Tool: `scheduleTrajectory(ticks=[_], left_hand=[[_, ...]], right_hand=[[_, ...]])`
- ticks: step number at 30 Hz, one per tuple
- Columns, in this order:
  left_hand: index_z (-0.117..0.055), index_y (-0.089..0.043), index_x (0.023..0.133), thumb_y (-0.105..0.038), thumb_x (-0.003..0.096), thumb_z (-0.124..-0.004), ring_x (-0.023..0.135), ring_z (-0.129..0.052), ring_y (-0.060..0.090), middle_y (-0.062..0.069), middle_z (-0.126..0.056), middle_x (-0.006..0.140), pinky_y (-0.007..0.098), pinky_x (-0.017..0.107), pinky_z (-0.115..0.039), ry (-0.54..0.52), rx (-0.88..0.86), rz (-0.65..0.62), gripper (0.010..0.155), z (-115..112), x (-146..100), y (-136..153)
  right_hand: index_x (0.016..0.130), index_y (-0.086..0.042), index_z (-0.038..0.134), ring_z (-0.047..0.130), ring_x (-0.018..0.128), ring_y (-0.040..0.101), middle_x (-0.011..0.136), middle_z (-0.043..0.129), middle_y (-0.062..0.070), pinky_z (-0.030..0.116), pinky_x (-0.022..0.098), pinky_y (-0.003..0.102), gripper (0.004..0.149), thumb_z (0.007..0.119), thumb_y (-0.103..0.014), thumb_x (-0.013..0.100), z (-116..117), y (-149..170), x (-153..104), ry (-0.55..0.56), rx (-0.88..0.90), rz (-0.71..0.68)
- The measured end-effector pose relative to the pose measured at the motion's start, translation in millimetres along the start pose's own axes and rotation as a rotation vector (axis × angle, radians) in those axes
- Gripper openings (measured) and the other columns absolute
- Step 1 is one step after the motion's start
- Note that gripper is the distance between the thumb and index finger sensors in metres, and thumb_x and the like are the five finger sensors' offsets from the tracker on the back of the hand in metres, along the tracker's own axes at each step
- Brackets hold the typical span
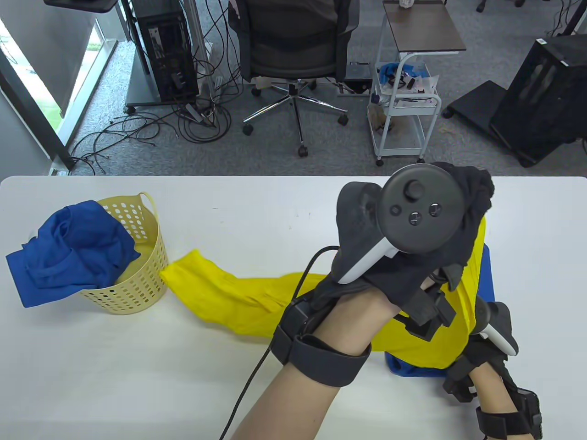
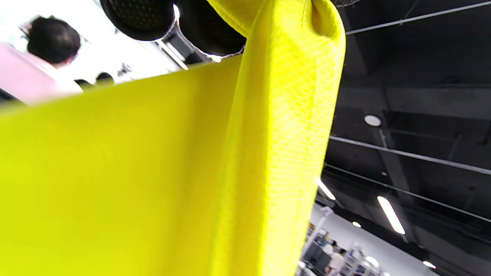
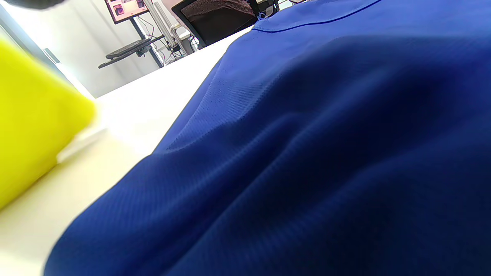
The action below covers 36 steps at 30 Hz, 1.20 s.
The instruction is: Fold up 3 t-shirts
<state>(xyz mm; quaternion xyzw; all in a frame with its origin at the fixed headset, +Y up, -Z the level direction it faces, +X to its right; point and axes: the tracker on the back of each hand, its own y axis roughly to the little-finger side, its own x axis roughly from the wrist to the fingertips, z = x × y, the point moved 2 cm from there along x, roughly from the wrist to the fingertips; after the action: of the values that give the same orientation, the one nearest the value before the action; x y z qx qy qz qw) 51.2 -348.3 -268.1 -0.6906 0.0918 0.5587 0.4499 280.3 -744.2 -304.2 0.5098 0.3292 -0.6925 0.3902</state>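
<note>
from the table view, the left hand (image 1: 403,243) is raised over the right half of the bench (image 1: 275,206), fingers curled down around the top edge of a yellow t-shirt (image 1: 257,302). the shirt hangs from that grip and trails leftward across the bench, its far end lying just beside a pale yellow perforated basket (image 1: 137,284) near the left edge. a crumpled blue t-shirt (image 1: 69,256) spills out of that basket over its left rim. the right hand (image 1: 486,348) sits low by the near right corner, mostly hidden behind the yellow cloth, so i cannot tell how its fingers lie. under the yellow shirt another blue t-shirt (image 1: 408,366) lies on the bench, showing at the near edge and along the right side.

in the left wrist view, yellow fabric fills most of the frame, bunched at the top where the gloved fingertips (image 2: 142,17) pinch it.

in the right wrist view, the blue t-shirt on the bench lies close to the lens and takes up most of the picture, with a blurred patch of yellow at the left and bare bench between them. the hand's fingers are out of sight here.
</note>
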Motion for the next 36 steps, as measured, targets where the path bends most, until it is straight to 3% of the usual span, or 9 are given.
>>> scheduleTrajectory(ticks=[11,16,19,24,36], left_hand=[[-0.071,-0.026,0.084,-0.042,0.0463,-0.055,0.066,-0.076,0.022,0.000,-0.076,0.073,0.046,0.062,-0.067,-0.076,0.036,0.158,0.044,45.6,-24.2,77.6],[-0.072,-0.026,0.084,-0.042,0.0464,-0.056,0.066,-0.078,0.021,0.000,-0.077,0.072,0.046,0.061,-0.068,-0.079,0.085,0.253,0.044,60.1,-51.9,130.0],[-0.072,-0.025,0.084,-0.042,0.0466,-0.057,0.066,-0.078,0.021,0.000,-0.078,0.072,0.047,0.061,-0.068,-0.056,0.096,0.337,0.044,61.5,-76.5,176.2],[-0.072,-0.025,0.084,-0.043,0.0468,-0.058,0.066,-0.078,0.022,0.000,-0.078,0.073,0.047,0.061,-0.068,-0.021,0.121,0.454,0.044,49.4,-116.0,246.7],[-0.073,-0.028,0.085,-0.045,0.0465,-0.062,0.068,-0.080,0.021,-0.001,-0.079,0.076,0.046,0.060,-0.070,0.079,0.206,0.649,0.044,-19.1,-197.6,396.7]], right_hand=[[0.101,-0.035,0.018,-0.004,0.099,0.051,0.112,0.000,0.007,-0.003,0.058,0.080,0.083,0.067,-0.063,0.041,-0.2,-0.1,0.0,-0.006,0.002,0.012],[0.101,-0.035,0.017,-0.004,0.099,0.051,0.112,0.000,0.007,-0.003,0.058,0.080,0.082,0.067,-0.062,0.041,-0.1,-0.5,0.5,-0.010,-0.002,0.017],[0.101,-0.035,0.017,-0.004,0.099,0.051,0.112,0.001,0.007,-0.003,0.058,0.080,0.083,0.067,-0.063,0.041,0.2,-0.9,0.9,-0.012,-0.006,0.018],[0.101,-0.035,0.018,-0.004,0.099,0.051,0.112,0.000,0.007,-0.003,0.058,0.080,0.083,0.067,-0.062,0.041,0.5,-2.3,1.9,-0.013,-0.018,0.014],[0.101,-0.035,0.018,-0.004,0.099,0.052,0.112,0.002,0.007,-0.004,0.058,0.079,0.083,0.067,-0.063,0.041,4.2,-8.2,2.7,-0.011,-0.083,0.012]])
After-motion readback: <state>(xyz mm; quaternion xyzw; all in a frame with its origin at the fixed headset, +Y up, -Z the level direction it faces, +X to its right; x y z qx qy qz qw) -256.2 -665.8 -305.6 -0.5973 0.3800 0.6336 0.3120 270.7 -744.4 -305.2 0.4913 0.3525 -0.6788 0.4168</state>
